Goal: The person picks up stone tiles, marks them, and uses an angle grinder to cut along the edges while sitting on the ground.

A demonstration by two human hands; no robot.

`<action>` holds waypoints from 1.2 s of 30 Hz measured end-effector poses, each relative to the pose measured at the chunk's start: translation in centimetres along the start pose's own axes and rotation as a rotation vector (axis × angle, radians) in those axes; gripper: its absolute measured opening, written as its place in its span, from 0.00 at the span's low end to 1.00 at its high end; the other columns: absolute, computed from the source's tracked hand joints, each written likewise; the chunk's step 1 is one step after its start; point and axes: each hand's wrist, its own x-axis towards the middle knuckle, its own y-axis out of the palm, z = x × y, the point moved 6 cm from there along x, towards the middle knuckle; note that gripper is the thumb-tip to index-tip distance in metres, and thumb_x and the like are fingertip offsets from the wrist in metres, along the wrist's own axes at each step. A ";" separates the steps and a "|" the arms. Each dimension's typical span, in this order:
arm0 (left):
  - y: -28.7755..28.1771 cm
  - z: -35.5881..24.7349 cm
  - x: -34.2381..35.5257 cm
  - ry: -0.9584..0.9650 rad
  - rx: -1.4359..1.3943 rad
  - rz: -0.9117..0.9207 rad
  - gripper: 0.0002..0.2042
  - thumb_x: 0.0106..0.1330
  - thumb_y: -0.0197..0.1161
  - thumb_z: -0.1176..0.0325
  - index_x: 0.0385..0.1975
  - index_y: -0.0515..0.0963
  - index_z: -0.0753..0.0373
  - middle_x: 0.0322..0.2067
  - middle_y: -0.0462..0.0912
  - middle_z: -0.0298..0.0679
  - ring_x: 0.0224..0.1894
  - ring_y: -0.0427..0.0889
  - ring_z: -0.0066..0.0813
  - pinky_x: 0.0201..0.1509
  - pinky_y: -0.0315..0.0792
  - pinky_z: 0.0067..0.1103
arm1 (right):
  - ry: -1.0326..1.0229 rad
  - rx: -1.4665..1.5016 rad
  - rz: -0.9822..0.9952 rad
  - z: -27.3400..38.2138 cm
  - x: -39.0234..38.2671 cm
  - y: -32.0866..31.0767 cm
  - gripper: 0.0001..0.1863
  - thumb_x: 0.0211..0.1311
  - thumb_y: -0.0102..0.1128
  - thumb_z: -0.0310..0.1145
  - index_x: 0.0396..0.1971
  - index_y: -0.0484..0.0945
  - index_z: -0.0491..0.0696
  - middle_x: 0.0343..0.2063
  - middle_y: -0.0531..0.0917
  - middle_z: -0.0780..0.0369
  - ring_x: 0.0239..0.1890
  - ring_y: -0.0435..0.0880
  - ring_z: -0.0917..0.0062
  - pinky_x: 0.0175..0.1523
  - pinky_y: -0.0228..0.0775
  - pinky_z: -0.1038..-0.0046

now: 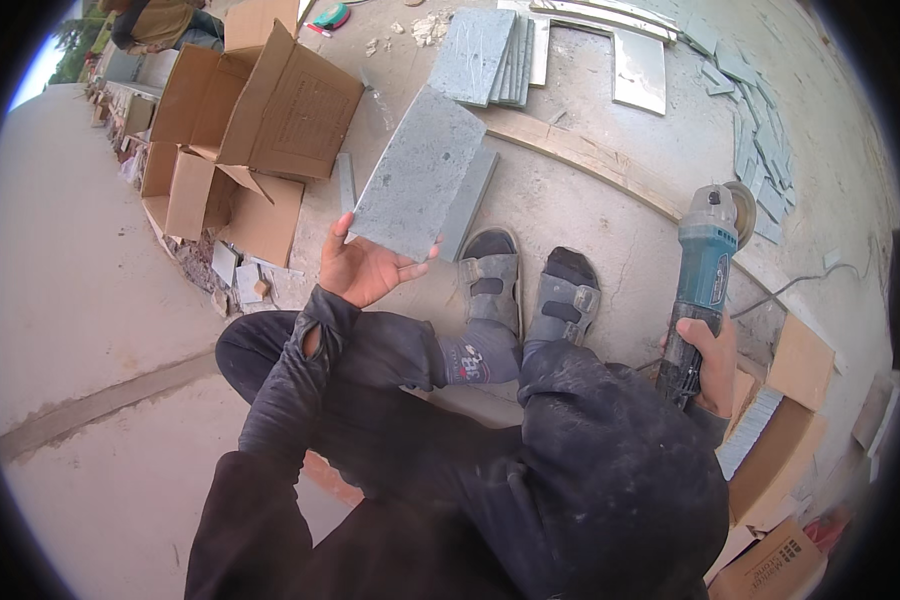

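Note:
A grey-green stone tile [417,172] is raised and tilted in my left hand [375,268], its lower edge gripped between thumb and fingers. Beneath it, partly covered, another tile [470,205] lies on the concrete. My right hand [708,355] is wrapped round the body of a teal and black angle grinder [705,270]. The grinder points away from me, its disc [740,213] at the far end and clear of the tile. Whether the disc is spinning I cannot tell.
Opened cardboard boxes [300,100] stand at the far left. A stack of tiles [485,55] lies ahead beside a wooden plank [580,155]. Broken tile offcuts [760,130] litter the far right. A cord [805,290] runs along the right, near a box of tiles [780,450]. Another person [165,25] sits far left.

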 end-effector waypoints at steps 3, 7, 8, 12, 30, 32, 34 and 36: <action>2.4 4.8 3.2 -0.089 -0.135 0.177 0.46 0.62 0.51 0.36 0.71 0.46 0.63 0.65 0.57 0.62 0.63 0.64 0.62 0.60 0.67 0.45 | -0.022 0.009 -0.033 0.3 -0.7 -0.7 0.23 0.47 0.66 0.35 0.42 0.71 0.40 0.26 0.77 0.60 0.23 0.80 0.76 0.28 0.73 0.76; 3.9 10.0 8.4 -0.224 -0.176 0.247 0.45 0.63 0.43 0.31 0.72 0.48 0.60 0.64 0.57 0.67 0.61 0.68 0.58 0.60 0.68 0.42 | -0.021 0.032 -0.068 0.5 -1.1 -1.7 0.24 0.47 0.66 0.34 0.43 0.71 0.40 0.26 0.78 0.60 0.24 0.80 0.76 0.29 0.73 0.76; 4.2 11.2 9.7 -0.264 -0.175 0.263 0.45 0.64 0.41 0.30 0.72 0.49 0.59 0.64 0.56 0.67 0.60 0.69 0.56 0.60 0.68 0.40 | -0.011 0.043 -0.076 0.6 -1.3 -2.0 0.24 0.48 0.66 0.34 0.43 0.71 0.40 0.26 0.78 0.60 0.24 0.80 0.77 0.29 0.73 0.76; 4.7 15.0 14.2 -0.308 -0.277 0.240 0.44 0.63 0.41 0.31 0.72 0.49 0.58 0.64 0.58 0.65 0.59 0.70 0.53 0.59 0.69 0.38 | -0.004 0.068 -0.117 0.6 -1.6 -3.4 0.25 0.47 0.67 0.33 0.45 0.71 0.40 0.27 0.78 0.60 0.25 0.80 0.77 0.30 0.72 0.76; 1.2 17.9 17.7 -0.252 -0.072 -0.134 0.41 0.72 0.45 0.44 0.68 0.42 0.75 0.66 0.51 0.66 0.67 0.61 0.58 0.73 0.56 0.42 | 0.019 0.054 -0.212 0.6 -0.2 -4.5 0.25 0.46 0.68 0.34 0.44 0.71 0.40 0.27 0.79 0.60 0.24 0.79 0.77 0.30 0.72 0.76; 1.5 17.5 17.5 -0.222 0.044 -0.049 0.37 0.74 0.46 0.48 0.67 0.45 0.76 0.65 0.53 0.67 0.67 0.62 0.56 0.73 0.58 0.40 | 0.015 0.021 -0.190 0.3 -0.1 -4.4 0.26 0.46 0.68 0.37 0.44 0.71 0.40 0.28 0.79 0.59 0.25 0.81 0.76 0.28 0.74 0.76; 1.6 17.4 17.5 -0.223 0.113 -0.047 0.34 0.75 0.45 0.51 0.65 0.47 0.77 0.63 0.55 0.67 0.67 0.62 0.54 0.72 0.60 0.38 | 0.005 0.033 -0.177 0.3 -0.1 -4.3 0.26 0.46 0.68 0.37 0.44 0.71 0.39 0.28 0.79 0.59 0.25 0.81 0.76 0.28 0.74 0.75; 1.8 17.1 17.6 -0.232 0.134 -0.073 0.30 0.76 0.43 0.54 0.62 0.51 0.77 0.63 0.57 0.67 0.66 0.63 0.53 0.71 0.62 0.37 | -0.005 0.048 -0.168 0.3 0.0 -4.1 0.26 0.46 0.68 0.36 0.44 0.71 0.39 0.28 0.79 0.59 0.25 0.81 0.76 0.29 0.74 0.75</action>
